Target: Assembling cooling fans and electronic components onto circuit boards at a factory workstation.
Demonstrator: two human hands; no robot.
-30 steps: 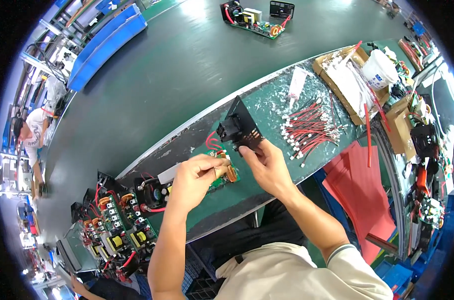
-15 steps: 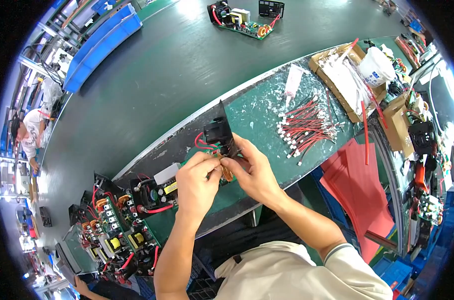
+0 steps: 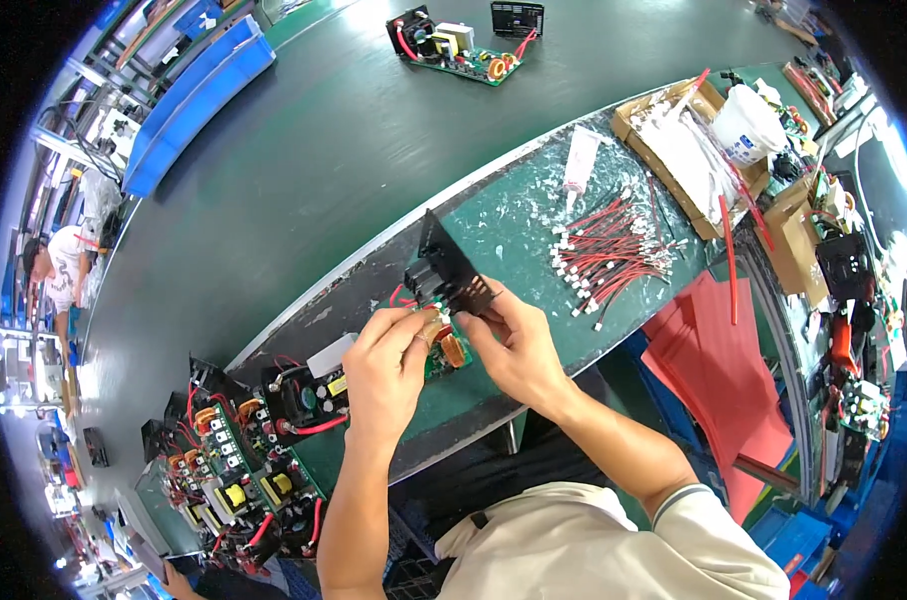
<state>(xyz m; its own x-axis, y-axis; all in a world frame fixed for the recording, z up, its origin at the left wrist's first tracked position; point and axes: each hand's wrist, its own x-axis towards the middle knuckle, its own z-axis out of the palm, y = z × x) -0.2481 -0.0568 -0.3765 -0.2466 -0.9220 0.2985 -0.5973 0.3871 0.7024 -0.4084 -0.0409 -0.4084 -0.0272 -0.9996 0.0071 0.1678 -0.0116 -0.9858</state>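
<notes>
My right hand (image 3: pixel 519 350) grips the lower edge of a black vented end panel (image 3: pixel 452 268), which stands tilted with a black socket block on its left face. Red wires run from the panel down toward a green circuit board (image 3: pixel 461 362) with a copper-wound coil (image 3: pixel 453 350). My left hand (image 3: pixel 386 362) pinches just left of the coil, its fingertips pressed together over the board; what lies in them is hidden. Left of that hand, the same row holds a black fan (image 3: pixel 296 395) and a thick red cable (image 3: pixel 322 425).
Several populated boards (image 3: pixel 239 480) crowd the bench at the lower left. Red-and-black connector leads (image 3: pixel 614 250) and a white tube (image 3: pixel 581 160) lie to the right, near a cardboard tray (image 3: pixel 664 150). Red sheets (image 3: pixel 719 375) hang beside the bench. Another board assembly (image 3: pixel 464 50) sits across the dark surface.
The panel has tilted over to the right, showing its vent holes. My hands have moved slightly apart, uncovering more of the coil. The far board assembly appears farther left.
</notes>
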